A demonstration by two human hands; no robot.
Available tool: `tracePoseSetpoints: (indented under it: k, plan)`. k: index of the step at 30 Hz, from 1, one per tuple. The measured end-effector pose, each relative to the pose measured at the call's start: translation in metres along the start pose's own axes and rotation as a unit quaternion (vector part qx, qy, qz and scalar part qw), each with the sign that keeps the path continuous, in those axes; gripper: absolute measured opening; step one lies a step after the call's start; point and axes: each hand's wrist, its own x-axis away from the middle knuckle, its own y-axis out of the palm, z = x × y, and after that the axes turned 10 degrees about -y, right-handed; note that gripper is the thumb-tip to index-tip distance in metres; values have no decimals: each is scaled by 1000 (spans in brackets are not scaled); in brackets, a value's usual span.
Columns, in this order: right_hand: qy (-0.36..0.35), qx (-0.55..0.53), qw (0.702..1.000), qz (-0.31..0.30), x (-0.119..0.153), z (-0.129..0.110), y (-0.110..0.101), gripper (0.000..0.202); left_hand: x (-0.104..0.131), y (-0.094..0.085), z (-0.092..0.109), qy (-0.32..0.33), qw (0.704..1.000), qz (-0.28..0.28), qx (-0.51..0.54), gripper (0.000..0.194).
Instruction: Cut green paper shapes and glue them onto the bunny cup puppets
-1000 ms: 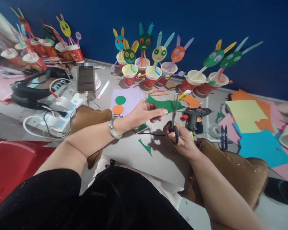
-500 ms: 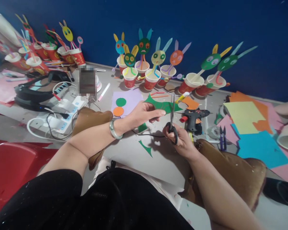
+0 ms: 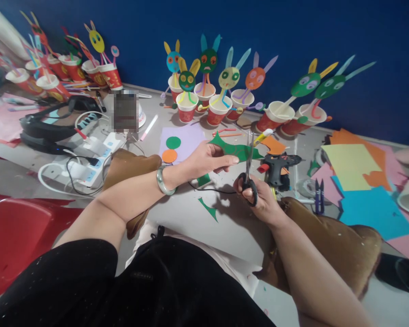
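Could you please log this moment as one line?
left hand: holds green paper | right hand: holds scissors | scissors: at green paper's right end | nearby: glue gun

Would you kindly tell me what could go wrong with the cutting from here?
The scissors might nick the left hand, which holds the green paper close to them. The paper could bend, as that hand pinches only one side. The right hand may snag the black cord beside it.

One pair of scissors (image 3: pixel 248 171), one glue gun (image 3: pixel 278 169), two loose discs (image 3: pixel 173 142), perhaps fourteen red cups (image 3: pixel 187 114).
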Motion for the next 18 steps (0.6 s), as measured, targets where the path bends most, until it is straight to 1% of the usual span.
tracePoseSetpoints:
  k: [8,18]
  plan:
    - [9,9,1000,-4,0,-1,-3,77,0,-3,-2,12,1000,-11,-8,45]
    - [20,17,1000,-11,-2,-7,-5,78,-2,-6,-2,18,1000,-16,-18,50]
